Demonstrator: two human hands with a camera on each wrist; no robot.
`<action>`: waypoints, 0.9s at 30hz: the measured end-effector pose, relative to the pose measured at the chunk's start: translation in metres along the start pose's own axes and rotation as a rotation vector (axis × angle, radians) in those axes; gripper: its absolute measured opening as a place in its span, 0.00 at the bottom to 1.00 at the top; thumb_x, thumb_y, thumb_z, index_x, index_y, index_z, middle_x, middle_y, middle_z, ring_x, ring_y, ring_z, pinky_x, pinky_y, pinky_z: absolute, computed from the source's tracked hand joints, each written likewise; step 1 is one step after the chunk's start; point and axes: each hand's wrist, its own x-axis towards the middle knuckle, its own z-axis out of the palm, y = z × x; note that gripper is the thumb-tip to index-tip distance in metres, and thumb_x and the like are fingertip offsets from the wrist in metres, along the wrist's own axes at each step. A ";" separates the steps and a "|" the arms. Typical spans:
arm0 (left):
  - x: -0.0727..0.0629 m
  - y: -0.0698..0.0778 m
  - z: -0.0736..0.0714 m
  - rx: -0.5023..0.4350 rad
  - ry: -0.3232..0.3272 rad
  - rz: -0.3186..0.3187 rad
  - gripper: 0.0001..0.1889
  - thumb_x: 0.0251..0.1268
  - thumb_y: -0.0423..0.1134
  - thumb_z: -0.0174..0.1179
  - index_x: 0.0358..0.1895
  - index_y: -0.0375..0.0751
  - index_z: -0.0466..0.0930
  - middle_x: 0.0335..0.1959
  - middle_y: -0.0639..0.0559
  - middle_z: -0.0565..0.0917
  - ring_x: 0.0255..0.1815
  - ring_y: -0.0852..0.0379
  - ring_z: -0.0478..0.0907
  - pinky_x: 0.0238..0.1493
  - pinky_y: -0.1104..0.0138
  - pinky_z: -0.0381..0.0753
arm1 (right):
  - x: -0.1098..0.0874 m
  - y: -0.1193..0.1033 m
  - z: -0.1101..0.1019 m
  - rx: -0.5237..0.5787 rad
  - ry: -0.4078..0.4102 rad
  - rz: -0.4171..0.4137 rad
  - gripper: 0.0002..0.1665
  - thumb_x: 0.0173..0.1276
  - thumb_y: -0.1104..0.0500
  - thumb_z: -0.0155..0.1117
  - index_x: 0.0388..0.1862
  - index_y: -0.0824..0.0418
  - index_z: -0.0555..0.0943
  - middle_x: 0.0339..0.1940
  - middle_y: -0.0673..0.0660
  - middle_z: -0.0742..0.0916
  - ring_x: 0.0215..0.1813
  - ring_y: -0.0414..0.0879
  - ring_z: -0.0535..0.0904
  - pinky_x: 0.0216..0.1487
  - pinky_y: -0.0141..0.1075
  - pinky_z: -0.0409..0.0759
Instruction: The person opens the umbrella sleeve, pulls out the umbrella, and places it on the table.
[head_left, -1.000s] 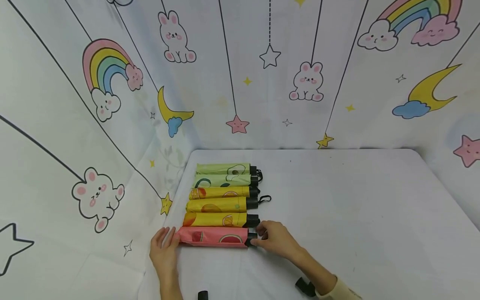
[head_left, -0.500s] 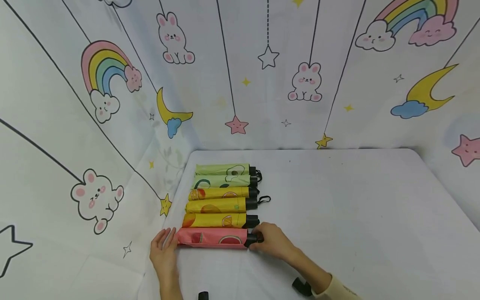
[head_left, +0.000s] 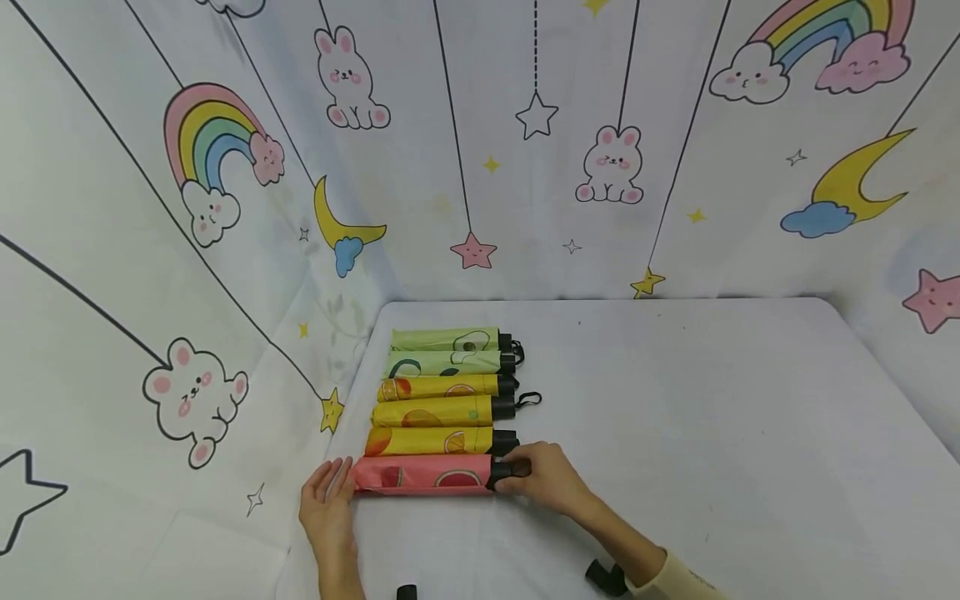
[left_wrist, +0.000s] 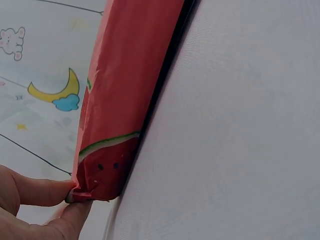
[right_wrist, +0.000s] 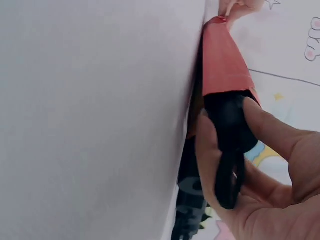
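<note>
A pink folding umbrella with watermelon prints lies lengthwise at the near end of a row of folded umbrellas. My left hand is at its left end; in the left wrist view, fingers pinch the gathered tip of the pink cover. The right hand grips the black handle at the other end, thumb on one side and fingers on the other. A black wrist strap hangs from this handle into the palm.
Behind the pink one lie yellow umbrellas with orange prints and green umbrellas, handles all to the right. A black object shows by the right sleeve, another black piece at the bottom edge. White cloth covers the table.
My right hand has closed from touching the pink umbrella's handle to gripping it, and the handle has turned slightly. The left hand has barely moved.
</note>
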 end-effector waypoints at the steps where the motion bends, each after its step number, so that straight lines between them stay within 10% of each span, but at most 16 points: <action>1: 0.000 0.000 0.000 -0.001 -0.001 0.000 0.32 0.76 0.23 0.55 0.79 0.34 0.57 0.74 0.36 0.71 0.71 0.44 0.77 0.57 0.73 0.80 | 0.000 0.000 0.000 0.021 0.011 0.002 0.22 0.59 0.50 0.83 0.47 0.62 0.90 0.35 0.48 0.90 0.33 0.36 0.81 0.34 0.32 0.80; 27: 0.003 0.002 0.002 -0.044 0.017 -0.022 0.35 0.76 0.24 0.56 0.80 0.37 0.52 0.73 0.37 0.73 0.69 0.45 0.78 0.57 0.71 0.81 | -0.005 -0.011 -0.005 0.683 0.100 0.228 0.25 0.65 0.57 0.79 0.53 0.73 0.87 0.45 0.66 0.91 0.39 0.56 0.92 0.46 0.41 0.89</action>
